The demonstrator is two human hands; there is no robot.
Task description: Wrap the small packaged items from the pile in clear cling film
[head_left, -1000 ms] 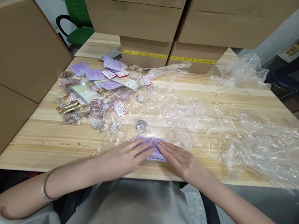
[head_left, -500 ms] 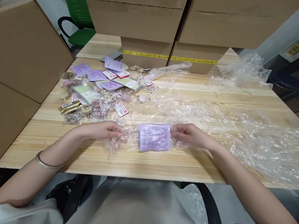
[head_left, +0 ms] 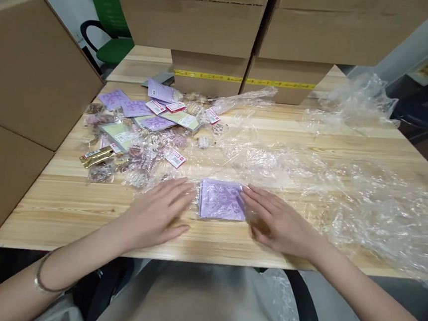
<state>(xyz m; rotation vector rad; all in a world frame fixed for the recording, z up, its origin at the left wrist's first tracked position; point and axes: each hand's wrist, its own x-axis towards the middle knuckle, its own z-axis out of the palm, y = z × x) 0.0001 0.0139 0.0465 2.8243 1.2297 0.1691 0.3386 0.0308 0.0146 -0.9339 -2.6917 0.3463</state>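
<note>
Wooden table (head_left: 82, 209), purple packet (head_left: 221, 200) flat, long axis left-right, hands flanking

No print is legible on the packet labels (head_left: 175, 157) or yellow tape (head_left: 206, 76).

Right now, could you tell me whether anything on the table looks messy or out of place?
Yes: crumpled clear plastic film sprawls over the table's right side, and small packets lie scattered at far left.
</note>
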